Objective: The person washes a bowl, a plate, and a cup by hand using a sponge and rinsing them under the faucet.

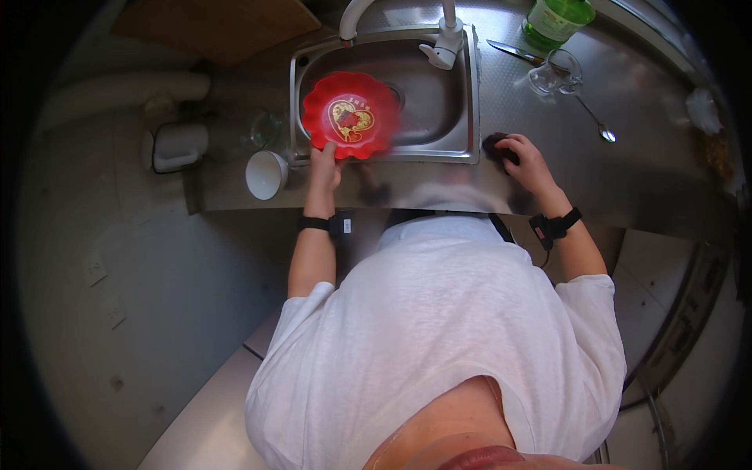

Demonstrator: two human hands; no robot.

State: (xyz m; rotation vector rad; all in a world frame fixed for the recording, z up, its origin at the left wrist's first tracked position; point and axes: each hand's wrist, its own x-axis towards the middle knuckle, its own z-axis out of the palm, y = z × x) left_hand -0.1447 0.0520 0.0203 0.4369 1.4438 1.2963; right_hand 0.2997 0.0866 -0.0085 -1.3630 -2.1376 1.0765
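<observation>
My left hand [326, 167] grips the near rim of a red scalloped plate [380, 100], with the thumb on top. The plate bears a gold heart design and writing, and it is held over the left part of a stainless steel sink [432, 111]. Just right of the sink, my right hand [524, 161] has its fingers around a dark brown scrubbing pad or sponge [495, 145] at the countertop. Part of the pad is hidden under the fingers. A white faucet [449, 41] rises at the sink's far side, its spout ending above the basin's far left.
Left of the sink are a white cup [265, 175], a clear glass vessel [264, 128] and a white pitcher [179, 147]. To the right lie a knife [511, 50], a glass cup [546, 79], a spoon [605, 132] and a green bottle [555, 26]. A wooden board [217, 26] stands far left.
</observation>
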